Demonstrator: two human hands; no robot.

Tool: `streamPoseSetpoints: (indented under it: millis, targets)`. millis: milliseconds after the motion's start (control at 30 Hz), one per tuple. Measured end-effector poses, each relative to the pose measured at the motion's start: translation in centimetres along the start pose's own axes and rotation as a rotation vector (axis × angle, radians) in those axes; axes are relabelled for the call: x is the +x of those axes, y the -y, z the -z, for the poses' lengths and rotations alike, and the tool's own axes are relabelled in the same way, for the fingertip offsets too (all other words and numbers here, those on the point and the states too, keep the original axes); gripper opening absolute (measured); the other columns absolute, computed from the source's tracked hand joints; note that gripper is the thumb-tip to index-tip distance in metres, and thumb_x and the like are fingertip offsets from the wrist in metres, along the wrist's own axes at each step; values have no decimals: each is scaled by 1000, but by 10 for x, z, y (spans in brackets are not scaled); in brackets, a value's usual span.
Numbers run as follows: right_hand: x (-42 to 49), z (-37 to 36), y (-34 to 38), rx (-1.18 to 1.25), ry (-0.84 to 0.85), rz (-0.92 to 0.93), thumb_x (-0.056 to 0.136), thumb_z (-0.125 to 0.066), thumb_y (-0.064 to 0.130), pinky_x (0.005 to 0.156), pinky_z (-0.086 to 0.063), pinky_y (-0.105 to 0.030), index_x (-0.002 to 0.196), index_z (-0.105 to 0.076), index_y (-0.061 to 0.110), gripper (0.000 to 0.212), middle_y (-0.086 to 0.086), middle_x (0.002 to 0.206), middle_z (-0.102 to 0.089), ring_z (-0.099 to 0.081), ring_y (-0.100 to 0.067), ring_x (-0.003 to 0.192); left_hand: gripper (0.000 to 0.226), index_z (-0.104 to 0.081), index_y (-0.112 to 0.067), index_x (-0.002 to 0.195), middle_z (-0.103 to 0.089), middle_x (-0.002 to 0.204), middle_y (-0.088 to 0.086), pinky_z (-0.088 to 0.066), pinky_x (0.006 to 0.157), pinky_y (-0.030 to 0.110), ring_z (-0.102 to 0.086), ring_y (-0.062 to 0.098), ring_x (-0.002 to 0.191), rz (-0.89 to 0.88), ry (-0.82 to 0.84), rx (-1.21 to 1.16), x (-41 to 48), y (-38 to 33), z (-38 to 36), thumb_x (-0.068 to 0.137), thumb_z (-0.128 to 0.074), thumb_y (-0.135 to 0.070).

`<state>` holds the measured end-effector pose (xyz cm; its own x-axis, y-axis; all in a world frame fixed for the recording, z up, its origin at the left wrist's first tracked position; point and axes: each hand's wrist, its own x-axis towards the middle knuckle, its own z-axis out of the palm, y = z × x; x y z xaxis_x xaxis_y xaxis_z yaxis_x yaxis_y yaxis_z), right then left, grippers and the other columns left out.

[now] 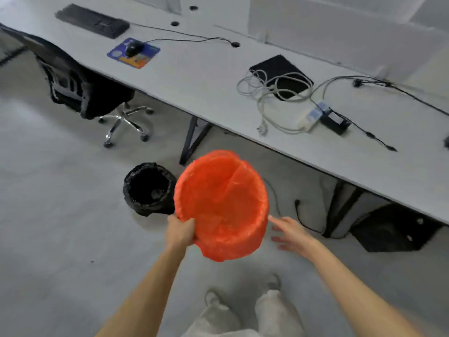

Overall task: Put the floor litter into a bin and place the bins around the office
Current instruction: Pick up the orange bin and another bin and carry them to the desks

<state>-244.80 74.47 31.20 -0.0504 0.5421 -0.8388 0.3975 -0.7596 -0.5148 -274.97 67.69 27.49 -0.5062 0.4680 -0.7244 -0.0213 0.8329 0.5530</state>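
Note:
A bin lined with an orange plastic bag (222, 205) hangs in front of me above the floor, its mouth tilted toward me. My left hand (181, 231) grips its near left rim. My right hand (290, 233) is just right of the bin with fingers spread, not touching it. A second bin with a black bag (149, 188) stands on the floor to the left of the orange one, beside the desk leg. The orange bin looks empty inside.
A long white desk (206, 93) runs across the view with a keyboard (93, 20), mouse on a blue pad (133, 52), a black flat case (281, 75), cables and a power strip (312, 116). A black office chair (73, 83) stands at left. A dark bag (393, 227) and cables lie under the desk.

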Motion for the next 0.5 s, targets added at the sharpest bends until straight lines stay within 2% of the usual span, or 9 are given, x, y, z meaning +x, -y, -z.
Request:
streamPoseSetpoints:
  millis: [67, 133, 200, 300, 400, 500]
  targets:
    - [-29, 29, -34, 105, 7, 2, 84, -66, 61, 75, -58, -38, 121, -56, 22, 54, 2, 118, -65, -74, -24, 94, 43, -50, 5, 87, -59, 71, 26, -53, 49, 34, -66, 36, 57, -78, 69, 64, -53, -27, -27, 56, -56, -24]
    - [-61, 66, -83, 246, -36, -4, 91, -64, 49, 82, -61, -44, 114, -59, 24, 35, 0, 111, -69, -75, -25, 87, 17, -47, -5, 75, -53, 64, 15, -52, 46, 32, -57, 27, 48, -156, 182, 177, -103, -37, -79, 63, -53, -15]
    - [-75, 82, -119, 317, -99, -17, 94, -63, 33, 79, -62, -44, 109, -57, 22, 20, -5, 103, -69, -75, -26, 79, 18, -49, -5, 76, -54, 65, 15, -53, 48, 34, -58, 27, 50, -179, 235, 251, -134, -40, -114, 62, -52, -15]
    - [-101, 128, -198, 447, -296, -90, 90, -60, 17, 66, -63, -42, 108, -53, 15, 20, -14, 101, -68, -72, -27, 69, 12, -47, -6, 80, -55, 62, 15, -49, 40, 27, -55, 25, 42, -235, 338, 474, -180, -27, -197, 73, -57, -10]
    - [-126, 176, -287, 560, -443, -171, 82, -57, 15, 58, -62, -44, 100, -54, 12, 18, -17, 97, -68, -70, -30, 58, 15, -43, -7, 89, -56, 69, 15, -48, 40, 28, -55, 26, 43, -274, 430, 684, -229, -1, -279, 83, -56, -4]
    - [-152, 226, -368, 677, -536, -229, 75, -54, 17, 52, -59, -37, 103, -56, 8, 30, -20, 92, -69, -66, -27, 50, 26, -43, -4, 103, -56, 77, 16, -47, 37, 28, -55, 26, 46, -344, 532, 850, -280, 30, -362, 84, -61, -7]
